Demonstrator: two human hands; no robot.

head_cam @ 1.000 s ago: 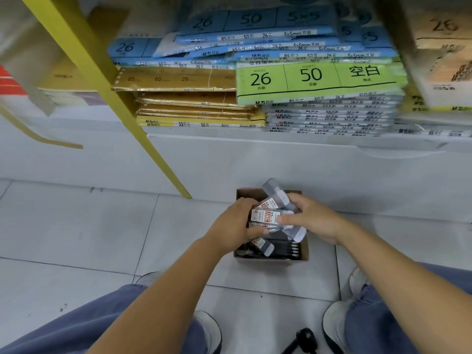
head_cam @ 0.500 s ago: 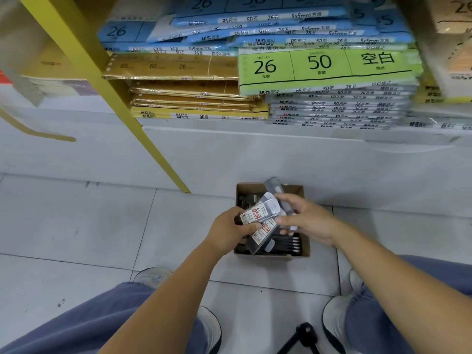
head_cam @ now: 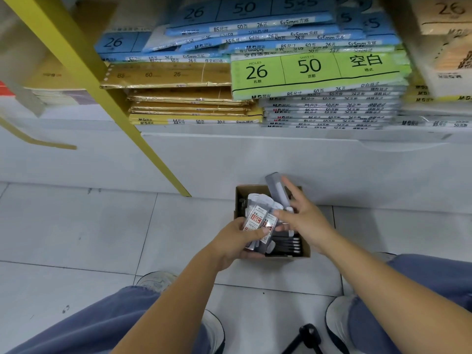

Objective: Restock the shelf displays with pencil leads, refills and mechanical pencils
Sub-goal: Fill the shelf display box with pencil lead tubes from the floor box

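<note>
Our left hand (head_cam: 235, 241) grips a bunch of lead packs (head_cam: 256, 218) marked "0.5" and "100", just over the brown box (head_cam: 240, 194) on the floor (head_cam: 76, 226). Our right hand (head_cam: 306, 221) is spread open and touches them. On the shelf, a green pad (head_cam: 309, 70) says "26" and "50".

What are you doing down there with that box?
A person is bent over a small box on the floor, below shelves stacked with paper packs. The left hand grips a bunch of lead packs just above the box. The right hand, fingers spread, touches the bunch, and a grey pack sticks up behind it. What look like dark pencils lie in the box.
</note>
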